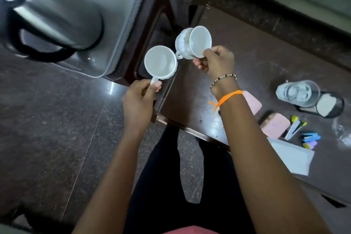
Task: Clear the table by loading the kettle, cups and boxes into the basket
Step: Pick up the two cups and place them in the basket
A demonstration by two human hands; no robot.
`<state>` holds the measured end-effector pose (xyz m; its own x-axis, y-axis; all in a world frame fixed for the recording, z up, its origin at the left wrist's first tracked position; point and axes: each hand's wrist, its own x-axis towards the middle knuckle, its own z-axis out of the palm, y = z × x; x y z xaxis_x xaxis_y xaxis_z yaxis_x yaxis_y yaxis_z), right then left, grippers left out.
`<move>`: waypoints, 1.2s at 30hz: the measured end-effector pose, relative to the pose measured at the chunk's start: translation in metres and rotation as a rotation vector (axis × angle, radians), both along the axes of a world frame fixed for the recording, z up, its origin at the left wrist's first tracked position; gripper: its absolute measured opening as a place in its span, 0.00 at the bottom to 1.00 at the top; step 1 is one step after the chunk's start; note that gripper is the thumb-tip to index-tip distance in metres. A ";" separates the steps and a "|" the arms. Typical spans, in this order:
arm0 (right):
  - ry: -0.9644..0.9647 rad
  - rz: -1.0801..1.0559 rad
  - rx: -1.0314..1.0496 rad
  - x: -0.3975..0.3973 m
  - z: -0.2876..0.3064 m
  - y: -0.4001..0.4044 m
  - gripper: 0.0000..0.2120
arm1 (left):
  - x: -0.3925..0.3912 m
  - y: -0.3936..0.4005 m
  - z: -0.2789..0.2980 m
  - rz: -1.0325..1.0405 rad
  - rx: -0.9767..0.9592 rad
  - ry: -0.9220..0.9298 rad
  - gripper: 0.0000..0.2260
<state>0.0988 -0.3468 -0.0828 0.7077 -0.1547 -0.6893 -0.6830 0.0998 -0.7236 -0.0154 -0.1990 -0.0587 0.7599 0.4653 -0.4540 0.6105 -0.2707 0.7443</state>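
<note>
Above table edge: left hand point(139, 99) pinches cup handle point(154, 81); right hand point(216, 62) grips second cup point(193, 43) rim.

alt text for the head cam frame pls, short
A person holds a white cup in each hand: the left hand grips one cup by its handle, the right hand holds a tilted cup by its rim. A steel kettle lies in the clear basket at upper left; two pink boxes remain on the dark table.
</note>
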 end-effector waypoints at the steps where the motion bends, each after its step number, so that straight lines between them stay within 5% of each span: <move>1: -0.008 0.032 0.009 0.002 0.005 0.018 0.12 | -0.001 0.016 0.006 0.046 0.006 -0.015 0.05; 8: -0.089 0.271 -0.068 0.033 0.020 0.136 0.14 | 0.008 0.117 0.005 0.208 0.123 -0.003 0.12; 15: -0.153 0.555 -0.480 0.062 -0.006 0.210 0.14 | 0.032 0.168 -0.036 0.138 0.304 0.143 0.12; 18: -0.146 0.717 -0.728 0.065 -0.010 0.222 0.05 | 0.036 0.175 -0.051 0.038 0.416 0.231 0.12; 22: -0.148 0.811 -0.939 0.068 -0.018 0.230 0.15 | 0.032 0.174 -0.063 -0.076 0.535 0.315 0.12; 32: -0.381 1.050 -1.258 0.061 -0.044 0.237 0.14 | 0.033 0.181 -0.061 -0.280 0.711 0.422 0.13; 36: -0.434 1.055 -1.211 0.057 -0.044 0.231 0.14 | 0.033 0.169 -0.049 -0.172 0.641 0.354 0.18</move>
